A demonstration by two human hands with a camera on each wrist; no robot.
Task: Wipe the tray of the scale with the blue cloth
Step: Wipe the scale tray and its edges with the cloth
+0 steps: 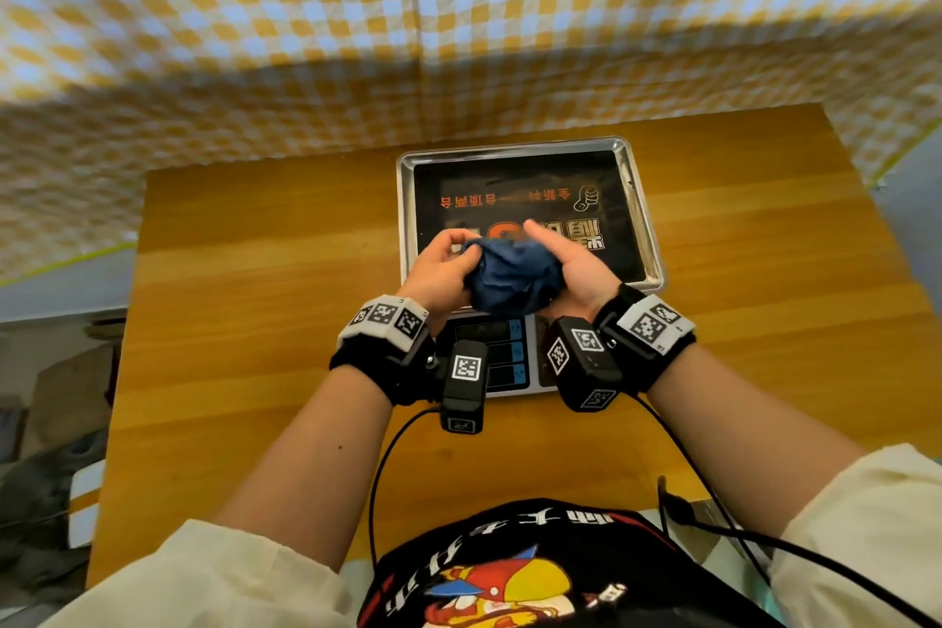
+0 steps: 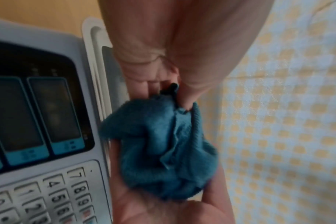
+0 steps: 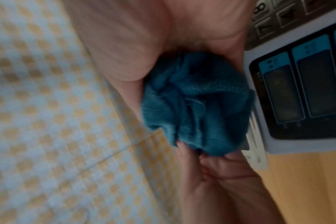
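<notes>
A bunched blue cloth point(image 1: 509, 278) point(image 2: 163, 144) point(image 3: 197, 106) hangs in the air over the near edge of the scale's steel tray point(image 1: 645, 219). The tray carries a black printed sheet with orange writing. My left hand point(image 1: 456, 247) point(image 2: 175, 91) pinches a corner of the cloth between thumb and fingers. My right hand point(image 1: 560, 260) point(image 3: 134, 60) cups the bundle from the right and below, its fingers curved over the cloth's far side. The cloth does not touch the tray. Below the hands lies the scale's display panel point(image 1: 502, 352) point(image 2: 34, 113) point(image 3: 307, 91).
The scale stands on a wooden table point(image 1: 255, 321), with its keypad point(image 2: 63, 197) beside the display. A yellow and white checked fabric point(image 1: 459, 15) hangs behind the table. Black cables point(image 1: 380, 474) run from the wrist cameras toward my body.
</notes>
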